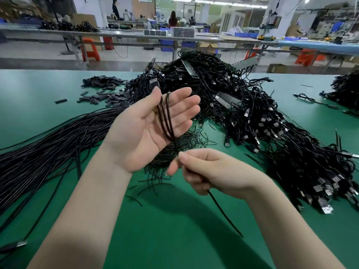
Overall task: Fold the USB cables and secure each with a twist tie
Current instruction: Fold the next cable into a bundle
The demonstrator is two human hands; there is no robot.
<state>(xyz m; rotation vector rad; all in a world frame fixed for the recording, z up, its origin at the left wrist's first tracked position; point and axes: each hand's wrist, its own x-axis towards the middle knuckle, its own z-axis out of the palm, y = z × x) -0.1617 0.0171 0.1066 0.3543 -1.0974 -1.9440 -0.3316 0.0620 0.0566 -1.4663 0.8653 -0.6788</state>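
Glossy looped cable (165,117) (perhaps rubbery)

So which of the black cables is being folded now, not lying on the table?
The folded cable across the left hand's open palm, pinched below by the right hand; all others lie on the green table.

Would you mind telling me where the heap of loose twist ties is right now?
In the head view the twist ties lie on the green table at centre, just behind both hands, between the straight cables at left and the tangled cable pile at right.
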